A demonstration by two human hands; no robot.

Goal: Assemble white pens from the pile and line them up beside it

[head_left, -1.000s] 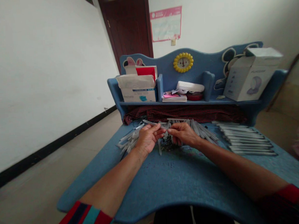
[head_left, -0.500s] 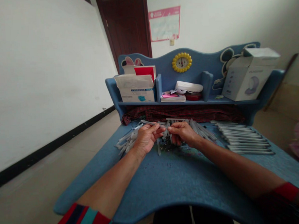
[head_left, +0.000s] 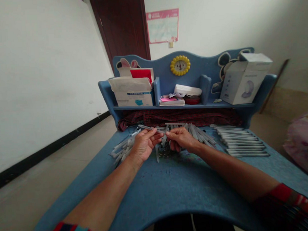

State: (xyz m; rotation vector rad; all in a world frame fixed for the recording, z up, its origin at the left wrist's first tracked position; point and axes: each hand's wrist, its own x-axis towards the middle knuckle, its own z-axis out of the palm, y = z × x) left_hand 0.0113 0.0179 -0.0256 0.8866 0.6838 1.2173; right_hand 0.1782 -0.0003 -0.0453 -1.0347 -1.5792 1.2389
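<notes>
Pinched between the thumb and fingers of my left hand (head_left: pixel 144 144) is a translucent pen barrel (head_left: pixel 144 128), slanting down toward the right. My right hand (head_left: pixel 182 138) is closed in a pinch at the barrel's right end; whatever small piece its fingertips grip is too small to make out. Beneath both hands lie small shiny dark parts (head_left: pixel 166 151), along with one loose barrel (head_left: pixel 157 153). More pale barrels form a pile (head_left: pixel 123 149) left of my left hand, and another bunch (head_left: pixel 200 134) fans out behind my right wrist.
Several pens (head_left: pixel 242 143) lie in a row on the right of the blue desk (head_left: pixel 172 192). Along the back runs a dark red checked cloth (head_left: pixel 179 118). The shelf above carries a mask box (head_left: pixel 134 96), a stack of papers (head_left: pixel 171 101) and a white carton (head_left: pixel 240 82).
The view has turned slightly right, so everything sits further left in the picture. Both hands keep nearly the same pose around the pen barrel.
</notes>
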